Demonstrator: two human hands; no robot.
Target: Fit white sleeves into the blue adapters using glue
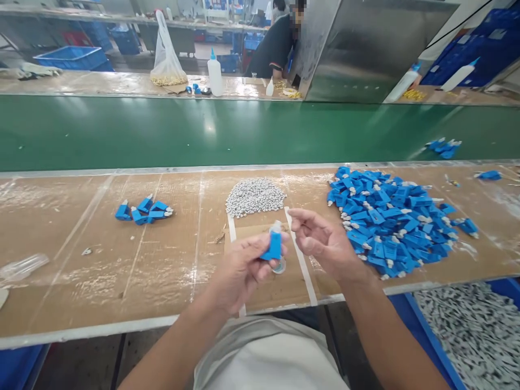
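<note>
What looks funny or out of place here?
A few blue pieces sit on the green strip, beyond the big blue heap, so they may have strayed. A tiny pale scrap also lies alone at left on the brown tabletop.

A green belt runs between the near tabletop and a far tabletop. On the far tabletop, a white plastic bag, gathered at the top, holds yellowish pieces. To its right are a tall, blue-tipped white bottle and a small bottle. A person in a dark top leans near a metal housing. Beyond its right edge, yellow bits lie between 2 slanted white bottles, with blue crates behind. At far left shows a blue basket; nearer, a clear plastic piece.
</note>
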